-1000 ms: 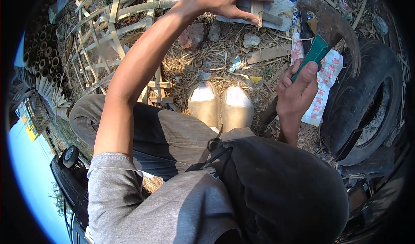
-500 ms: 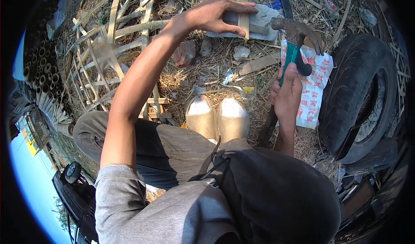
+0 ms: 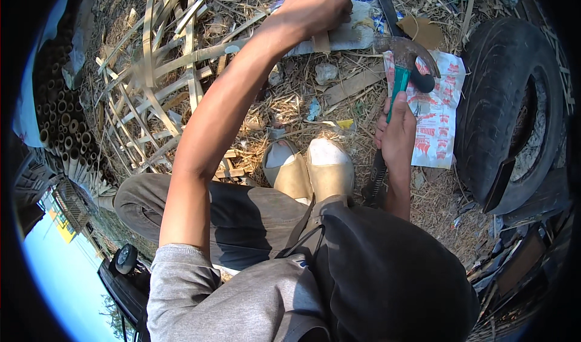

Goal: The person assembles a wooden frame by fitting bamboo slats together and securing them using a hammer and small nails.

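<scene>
At the top middle, my left hand (image 3: pixel 321 6) is closed, its fingers curled around a flat bamboo strip (image 3: pixel 321 42) whose lower end shows beneath the hand. The rest of that strip is hidden by the hand and the frame edge. Under it lies a pale, flat stone-like slab (image 3: pixel 357 36). My right hand (image 3: pixel 397 127) is wrapped round the green and black handle of a claw hammer (image 3: pixel 400 78). The hammer stands head up, its rusty head over a printed paper sheet (image 3: pixel 439 115) on the ground.
A woven bamboo lattice (image 3: pixel 154 69) spreads on the left, near stacked bamboo tubes (image 3: pixel 66 118). An old tyre (image 3: pixel 508 112) lies at the right. A dark flat blade-like bar (image 3: pixel 385 3) rests beyond the hammer. My sandalled feet (image 3: pixel 330 166) stand on straw-littered ground.
My left hand has gone from spread fingers beside the bamboo strip to closed around it, and the strip sits slightly farther left. The hammer stays in my right hand, a little lower.
</scene>
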Tool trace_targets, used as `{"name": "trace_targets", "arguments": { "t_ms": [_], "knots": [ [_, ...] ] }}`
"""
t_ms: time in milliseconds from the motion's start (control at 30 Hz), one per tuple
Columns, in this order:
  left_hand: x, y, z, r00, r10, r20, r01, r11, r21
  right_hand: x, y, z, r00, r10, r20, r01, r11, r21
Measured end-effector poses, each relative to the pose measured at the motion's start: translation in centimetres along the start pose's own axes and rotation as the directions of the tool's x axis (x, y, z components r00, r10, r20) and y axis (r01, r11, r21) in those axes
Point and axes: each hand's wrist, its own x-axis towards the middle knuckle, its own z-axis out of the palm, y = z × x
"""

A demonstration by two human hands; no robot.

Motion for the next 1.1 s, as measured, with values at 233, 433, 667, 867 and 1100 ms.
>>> {"name": "trace_targets", "arguments": {
  "t_ms": [233, 433, 667, 867, 1100],
  "knots": [
    [-1.2, 1.8, -1.0, 0.991, 0.132, -0.005, -0.098, 0.759, 0.644, 0.3, 0.1, -0.1, 1.0, 0.017, 0.012, -0.017, 1.0, -0.005],
    [-3.9, 0.3, -3.1, 0.801, 0.025, -0.598, 0.022, 0.997, 0.071, 2.1, -1.4, 1.1, 0.973, -0.232, -0.013, 0.212, 0.911, -0.353],
    [-13.0, -4.4, -1.5, 0.512, -0.552, -0.659, 0.607, 0.775, -0.177, 6.7, -4.2, 8.6, 0.876, -0.481, -0.042, 0.425, 0.809, -0.406],
    [-12.5, -3.4, -1.6, 0.432, -0.647, -0.629, 0.757, 0.639, -0.137, 7.6, -2.8, 9.8, 0.937, -0.346, 0.043, 0.344, 0.897, -0.279],
    [-11.9, -3.2, -1.7, 0.363, -0.703, -0.611, 0.816, 0.557, -0.157, 8.9, -2.1, 9.4, 0.942, -0.332, 0.055, 0.336, 0.925, -0.175]
  ]
}}
